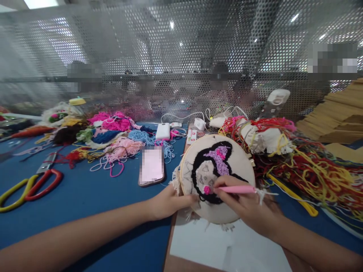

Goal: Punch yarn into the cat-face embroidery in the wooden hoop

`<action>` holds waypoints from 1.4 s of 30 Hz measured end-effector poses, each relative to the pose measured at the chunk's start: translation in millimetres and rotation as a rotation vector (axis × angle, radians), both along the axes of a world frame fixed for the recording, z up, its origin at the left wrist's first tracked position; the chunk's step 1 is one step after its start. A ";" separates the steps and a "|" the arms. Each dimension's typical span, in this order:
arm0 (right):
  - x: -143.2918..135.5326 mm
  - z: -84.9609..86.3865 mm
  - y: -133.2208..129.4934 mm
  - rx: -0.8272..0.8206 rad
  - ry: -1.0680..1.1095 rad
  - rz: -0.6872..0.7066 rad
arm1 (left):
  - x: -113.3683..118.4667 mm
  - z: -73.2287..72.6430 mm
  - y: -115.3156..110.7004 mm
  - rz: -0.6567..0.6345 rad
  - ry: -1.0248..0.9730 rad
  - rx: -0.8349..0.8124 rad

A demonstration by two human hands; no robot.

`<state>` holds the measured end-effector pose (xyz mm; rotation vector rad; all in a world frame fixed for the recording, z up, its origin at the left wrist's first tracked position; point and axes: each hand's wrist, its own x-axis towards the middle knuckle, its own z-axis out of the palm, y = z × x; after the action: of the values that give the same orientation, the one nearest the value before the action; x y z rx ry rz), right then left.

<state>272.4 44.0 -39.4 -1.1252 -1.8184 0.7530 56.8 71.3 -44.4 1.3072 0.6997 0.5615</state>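
Note:
My left hand (pixel 172 200) grips the lower left rim of a round embroidery hoop (pixel 244 166), its thumb on top and the other fingers hidden beneath. Cream cloth fills the hoop, worked with a black outline, a purple patch (pixel 222 160) and a pink spot; pencilled lines show on the face part. In my right hand (pixel 241 200) is a pink punch needle pen (pixel 236 189), pinched between thumb and fingers. Its tip end lies at the cloth by the pink spot, hidden by my fingers. White yarn hangs from the pen's back end.
Big scissors (pixel 47 181) with yellow and red handles lie at the left. A phone (pixel 151 166) is left of the hoop. Yarn heaps (pixel 121 143) spread behind, with more tangled yarn (pixel 320 177) and a yellow tool (pixel 293 194) at the right. White paper (pixel 221 245) lies under the hoop.

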 end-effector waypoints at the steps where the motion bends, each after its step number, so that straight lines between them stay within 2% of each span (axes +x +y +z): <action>1: 1.5 -0.1 0.8 -0.026 0.012 0.010 | 0.1 -0.5 0.5 0.000 -0.002 -0.003; 9: 11.4 -4.7 4.5 -0.301 0.378 0.026 | 1.5 -2.1 1.9 0.012 -0.043 -0.074; 26: 13.5 2.3 9.6 -0.321 0.546 -0.048 | 3.4 1.6 1.0 0.000 -0.063 -0.036; 36: 18.3 -2.3 10.1 -0.308 0.618 0.071 | 3.0 -0.5 1.3 0.026 -0.043 -0.092; 42: 21.0 -5.0 12.4 -0.297 0.660 0.122 | 3.5 2.0 0.5 0.014 -0.024 -0.031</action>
<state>293.4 56.5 -44.4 -0.8078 -1.2444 1.3194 60.3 71.8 -42.4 1.2658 0.6953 0.5750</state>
